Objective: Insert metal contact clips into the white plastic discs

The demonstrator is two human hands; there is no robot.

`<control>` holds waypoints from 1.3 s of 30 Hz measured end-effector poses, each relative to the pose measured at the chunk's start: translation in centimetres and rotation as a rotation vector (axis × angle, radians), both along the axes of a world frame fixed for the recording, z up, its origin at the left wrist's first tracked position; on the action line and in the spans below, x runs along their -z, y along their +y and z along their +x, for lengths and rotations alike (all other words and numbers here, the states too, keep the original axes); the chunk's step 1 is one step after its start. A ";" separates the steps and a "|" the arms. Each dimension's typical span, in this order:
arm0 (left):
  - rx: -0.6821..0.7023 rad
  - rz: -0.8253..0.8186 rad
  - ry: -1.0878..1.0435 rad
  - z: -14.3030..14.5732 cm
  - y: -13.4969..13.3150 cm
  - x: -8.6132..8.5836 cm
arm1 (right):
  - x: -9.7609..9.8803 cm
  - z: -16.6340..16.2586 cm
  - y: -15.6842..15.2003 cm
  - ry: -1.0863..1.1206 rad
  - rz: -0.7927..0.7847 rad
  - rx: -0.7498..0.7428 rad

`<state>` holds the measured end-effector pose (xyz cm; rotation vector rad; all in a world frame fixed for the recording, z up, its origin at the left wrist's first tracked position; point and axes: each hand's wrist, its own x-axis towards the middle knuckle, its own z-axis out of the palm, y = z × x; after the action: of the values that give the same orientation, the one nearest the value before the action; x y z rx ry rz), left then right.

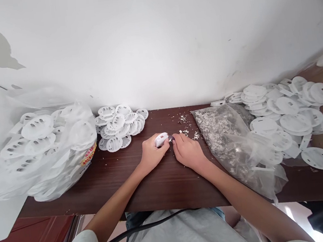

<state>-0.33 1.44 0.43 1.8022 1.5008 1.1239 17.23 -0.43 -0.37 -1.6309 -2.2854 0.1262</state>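
Sitting above the middle of the desk (pixel 165 192), a white plastic disc (pixel 160 139) shows as a tilted oval, pale and smooth, with the finer detail on its upper side too small to read. The left hand (pixel 152 153) grasps it, fingers wrapped round its left side and the thumb along the near edge. Just to the right, the right hand (pixel 189 150) is half closed, fingers curled and bunched toward the disc. Something small and dark shows at its fingertips, but I cannot tell what it is or whether it is gripped. The two hands nearly meet.

Small metal clips (pixel 183 119) lie loose beyond the right hand, on the dark brown wood grain. Farther right, a clear plastic bag (pixel 225 128) spreads over the desk, filled with many similar small pieces. Beyond its right side is a heaped pile of white discs (pixel 294 121), their faces mostly plain with small openings. Left of the hands, toward the far edge, stands a smaller pile of slotted discs (pixel 119 125). At far left, a translucent bag (pixel 51 167) bulges with more discs, red and yellow lettering on its right side.
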 end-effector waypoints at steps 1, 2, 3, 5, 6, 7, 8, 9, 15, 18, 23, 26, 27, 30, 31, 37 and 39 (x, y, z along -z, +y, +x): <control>0.005 0.002 0.002 0.0 0.0 0.0 | 0.1 0.0 0.0 0.004 0.016 -0.002; 0.011 0.004 0.004 0.0 -0.1 -0.1 | 0.1 0.0 0.0 0.010 0.033 -0.003; 0.017 0.007 0.005 0.1 -0.1 -0.2 | 0.1 0.0 0.1 0.016 0.050 -0.005; 0.032 0.018 -0.007 0.1 -0.1 -0.3 | 0.1 0.1 0.2 0.027 0.075 -0.010; 0.037 0.023 -0.018 0.1 -0.1 -0.4 | 0.1 0.2 0.2 0.029 0.085 -0.014; 0.036 0.026 -0.030 0.0 -0.1 -0.4 | 0.0 0.2 0.3 0.029 0.094 -0.016; 0.032 0.024 -0.040 0.0 -0.1 -0.5 | -0.1 0.4 0.4 0.029 0.102 -0.017; 0.025 0.017 -0.050 -0.1 -0.1 -0.5 | -0.2 0.5 0.4 0.032 0.109 -0.015; 0.008 -0.072 -0.131 -0.3 0.2 -0.6 | -1.4 1.6 1.0 0.035 0.089 0.002; 0.005 -0.095 -0.189 -0.3 0.4 -0.4 | -2.0 1.8 1.1 -0.060 -0.011 0.014; 0.018 -0.129 -0.300 -0.5 0.7 0.0 | -2.3 1.3 0.7 -0.151 -0.053 -0.012; 0.041 -0.138 -0.302 -0.6 0.9 0.0 | -2.1 0.9 0.6 -0.131 0.026 -0.067; 0.048 -0.136 -0.295 -0.6 0.9 -0.1 | -1.9 0.7 0.7 -0.122 0.043 -0.077; 0.060 -0.137 -0.275 -0.6 1.1 -0.1 | -1.6 0.5 0.9 -0.093 0.076 -0.072; 0.060 -0.139 -0.270 -0.6 1.2 0.0 | -1.5 0.5 1.0 -0.086 0.081 -0.068; 0.044 -0.136 -0.228 -0.6 1.3 0.1 | -1.3 1.0 1.2 -0.083 0.052 -0.064; 0.052 -0.126 -0.211 -0.6 1.3 0.0 | -1.4 1.1 1.4 -0.082 0.033 -0.054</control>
<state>-0.89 2.78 0.41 1.5757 1.3622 1.1297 18.36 1.01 1.08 -1.5863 -2.3804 0.0341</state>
